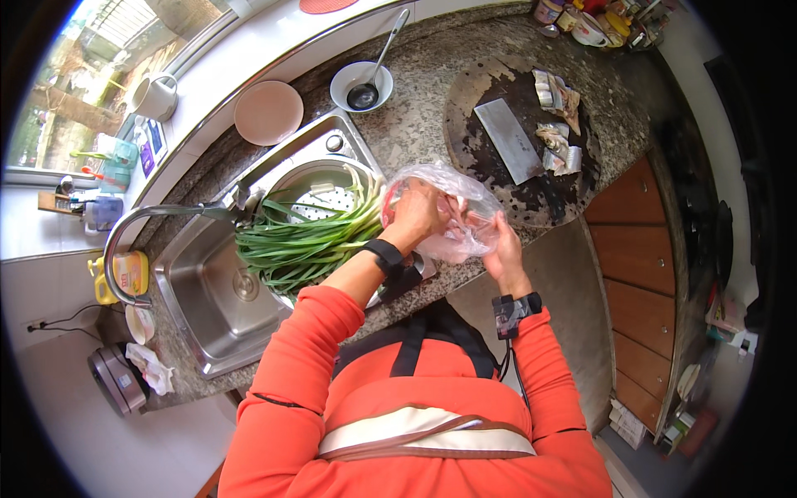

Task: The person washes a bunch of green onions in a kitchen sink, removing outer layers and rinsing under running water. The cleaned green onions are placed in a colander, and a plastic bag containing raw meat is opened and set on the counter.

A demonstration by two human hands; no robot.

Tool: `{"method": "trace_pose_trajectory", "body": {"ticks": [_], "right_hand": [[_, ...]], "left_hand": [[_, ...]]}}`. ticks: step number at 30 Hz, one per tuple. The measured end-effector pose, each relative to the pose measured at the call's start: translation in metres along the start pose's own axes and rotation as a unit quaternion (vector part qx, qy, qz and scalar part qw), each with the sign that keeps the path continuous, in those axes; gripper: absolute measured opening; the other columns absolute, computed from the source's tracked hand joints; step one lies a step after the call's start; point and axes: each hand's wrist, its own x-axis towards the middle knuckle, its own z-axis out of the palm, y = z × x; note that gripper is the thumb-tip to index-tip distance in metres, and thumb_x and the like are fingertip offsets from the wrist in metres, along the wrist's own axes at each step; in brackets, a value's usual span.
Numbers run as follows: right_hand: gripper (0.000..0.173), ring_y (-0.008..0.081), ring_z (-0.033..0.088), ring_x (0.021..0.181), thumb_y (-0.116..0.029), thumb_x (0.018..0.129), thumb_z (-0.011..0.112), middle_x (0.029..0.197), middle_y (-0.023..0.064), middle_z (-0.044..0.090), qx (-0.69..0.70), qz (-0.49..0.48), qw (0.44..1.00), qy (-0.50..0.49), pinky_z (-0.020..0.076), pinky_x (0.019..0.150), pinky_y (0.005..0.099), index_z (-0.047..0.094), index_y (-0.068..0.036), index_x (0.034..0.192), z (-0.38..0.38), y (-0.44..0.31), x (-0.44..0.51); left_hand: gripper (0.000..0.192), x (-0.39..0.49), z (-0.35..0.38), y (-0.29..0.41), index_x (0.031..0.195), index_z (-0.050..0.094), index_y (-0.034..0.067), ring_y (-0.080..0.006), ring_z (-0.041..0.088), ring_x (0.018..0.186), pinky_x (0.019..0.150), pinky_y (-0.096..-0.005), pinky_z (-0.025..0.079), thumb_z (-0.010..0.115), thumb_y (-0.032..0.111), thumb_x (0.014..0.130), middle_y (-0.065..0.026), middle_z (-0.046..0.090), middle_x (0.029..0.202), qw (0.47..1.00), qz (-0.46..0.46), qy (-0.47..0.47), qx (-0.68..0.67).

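A clear plastic bag (453,249) hangs between both hands at the counter's front edge, with pinkish raw pieces (459,219) inside. My right hand (505,254) grips the bag's right side. At the bag's mouth, the fingers of my left hand (416,210) reach in among the pieces; the fingertips are hidden, so their grasp is unclear. To the left lie long green garlic chives or scallions (311,239) across a perforated colander (327,202) at the sink. On the round chopping board (464,134) rest a cleaver (509,142) and cut silvery fish pieces (556,93).
A stainless sink (215,324) with a curved faucet (159,211) is at left. Behind it stand a pink plate (269,112) and a white bowl (339,84) holding a ladle (389,46). Jars (566,18) crowd the far right corner. Wooden drawers (632,258) stand at right.
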Motion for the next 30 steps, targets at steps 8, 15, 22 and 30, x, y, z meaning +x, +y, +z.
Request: {"method": "trace_pose_trajectory", "body": {"ticks": [8, 15, 22, 30], "right_hand": [[0.027, 0.0145, 0.057, 0.069, -0.033, 0.098, 0.055, 0.081, 0.0044, 0.061, -0.050, 0.017, 0.998, 0.023, 0.0482, 0.068, 0.0285, 0.060, -0.007, 0.088, -0.008, -0.005, 0.022], [0.019, 0.0177, 0.064, 0.086, -0.016, 0.090, 0.065, 0.094, 0.0080, 0.066, -0.545, -0.193, 0.816, 0.025, 0.0508, 0.067, 0.0308, 0.064, -0.001, 0.104, 0.028, -0.039, -0.018], [0.028, 0.0321, 0.062, 0.090, -0.015, 0.081, 0.071, 0.102, 0.0126, 0.064, -0.698, -0.301, 0.590, -0.272, 0.0504, 0.080, 0.0383, 0.064, -0.004, 0.106, 0.052, -0.036, -0.053], [0.065, 0.0267, 0.061, 0.085, -0.011, 0.070, 0.077, 0.106, 0.0141, 0.063, -0.745, -0.296, 0.591, -0.086, 0.0498, 0.080, 0.0364, 0.052, -0.002, 0.129, 0.028, -0.025, -0.022]], "left_hand": [[0.034, -0.003, -0.043, -0.037, 0.113, 0.068, 0.009, -0.0127, 0.066, 0.080, 0.071, -0.0253, 0.054, 0.063, 0.001, 0.080, -0.0064, 0.071, 0.097, 0.901, -0.054, -0.089, -0.421], [0.031, -0.039, -0.050, -0.017, 0.112, 0.066, 0.006, -0.0234, 0.066, 0.077, 0.075, -0.0346, 0.051, 0.061, 0.013, 0.082, -0.0133, 0.070, 0.085, 0.948, 0.104, -0.255, -0.162], [0.026, -0.052, -0.031, -0.010, 0.104, 0.069, 0.007, -0.0290, 0.068, 0.080, 0.074, -0.0384, 0.051, 0.055, 0.025, 0.090, -0.0176, 0.069, 0.084, 0.952, 0.048, -0.283, -0.111], [0.040, 0.038, -0.031, -0.022, 0.123, 0.060, 0.001, -0.0224, 0.064, 0.101, 0.089, -0.0338, 0.051, 0.051, 0.030, 0.097, -0.0169, 0.068, 0.109, 0.864, -0.138, -0.172, -0.452]]}}
